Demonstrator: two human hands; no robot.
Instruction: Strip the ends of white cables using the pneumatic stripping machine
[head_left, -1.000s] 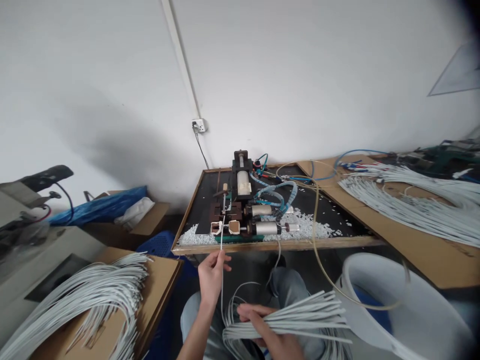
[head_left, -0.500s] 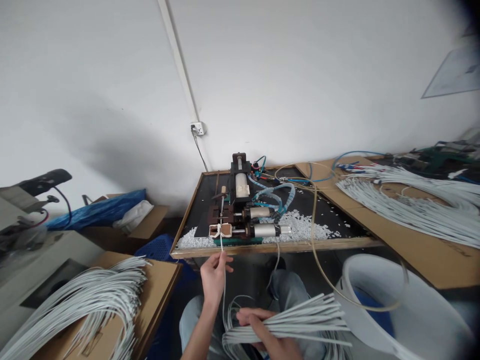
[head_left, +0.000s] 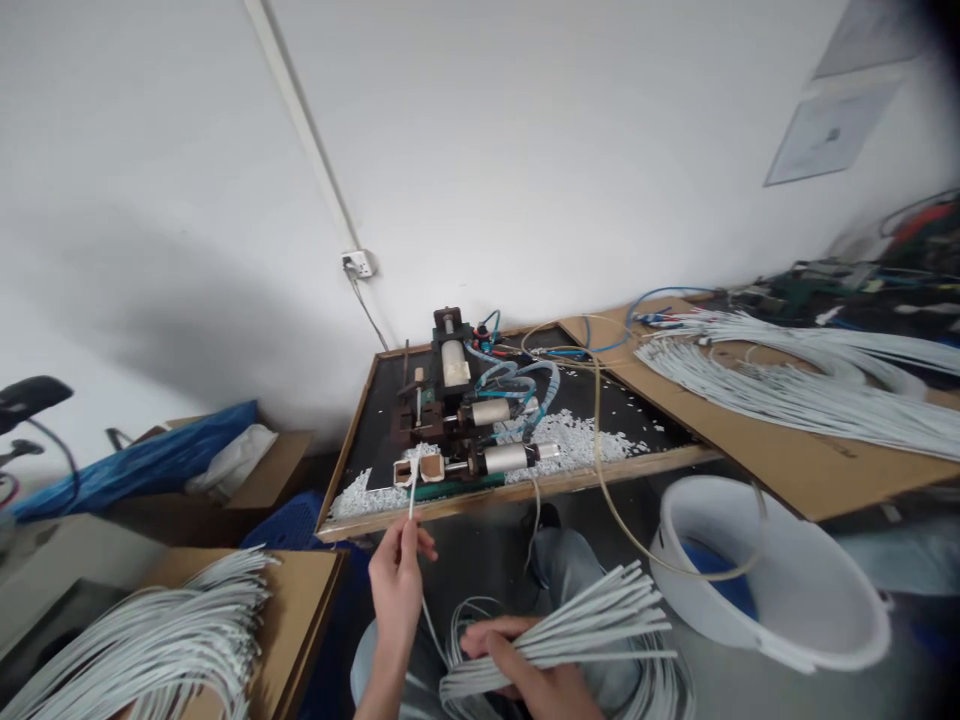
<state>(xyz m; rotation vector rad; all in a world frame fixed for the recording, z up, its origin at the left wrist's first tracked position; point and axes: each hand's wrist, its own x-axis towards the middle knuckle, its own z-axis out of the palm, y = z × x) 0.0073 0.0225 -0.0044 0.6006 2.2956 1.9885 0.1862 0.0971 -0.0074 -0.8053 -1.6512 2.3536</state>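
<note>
My left hand (head_left: 399, 568) pinches a single white cable (head_left: 412, 500) between thumb and fingertips, just in front of the bench's front edge. The cable's upper end lies at the gap between the two pale-edged clamp pads of a small pneumatic machine (head_left: 454, 365). From my left hand the cable runs down towards the bundle at my lap. Wrapped round a thick bundle of white cables (head_left: 592, 620) is my right hand (head_left: 529, 665). The cut ends of that bundle fan out to the right, and its loops hang below.
Short white offcuts (head_left: 577, 440) litter the wood-edged black bench. More white cables (head_left: 780, 385) lie on cardboard at the right, and another pile (head_left: 172, 635) at the lower left. A white tub (head_left: 780, 600) stands on the right; a yellowish hose (head_left: 600, 430) dangles before it.
The view has swung right, so the machine and bench appear further left. The cable in my left hand appears drawn back a little from the machine. My right hand keeps its hold on the bundle.
</note>
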